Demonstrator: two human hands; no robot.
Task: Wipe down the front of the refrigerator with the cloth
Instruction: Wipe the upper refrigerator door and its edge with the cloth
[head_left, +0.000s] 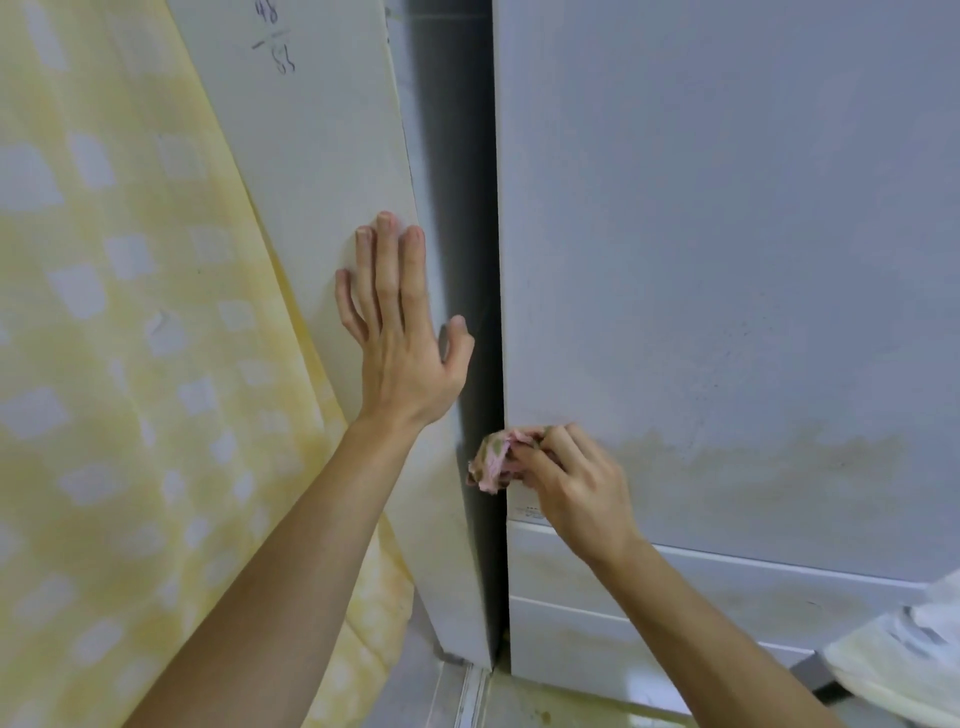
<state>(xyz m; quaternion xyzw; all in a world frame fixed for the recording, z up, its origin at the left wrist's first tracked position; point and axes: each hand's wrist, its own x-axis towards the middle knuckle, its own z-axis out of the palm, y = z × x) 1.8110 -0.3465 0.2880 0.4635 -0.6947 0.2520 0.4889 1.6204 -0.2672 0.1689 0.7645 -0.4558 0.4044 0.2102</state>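
Refrigerator (727, 234) front; both arms raised to it, cloth at lower left edge.
Left hand (402, 338) flat on white panel (322, 156) left of the door, fingers straight, thumb spread. Right hand (576, 483) curled, pinching bunched pink cloth (491, 462) against the door edge.

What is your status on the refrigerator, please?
Left hand flat on white panel. Right hand grips cloth at refrigerator front, lower left edge. Yellowish stain band beside it, unobstructed.
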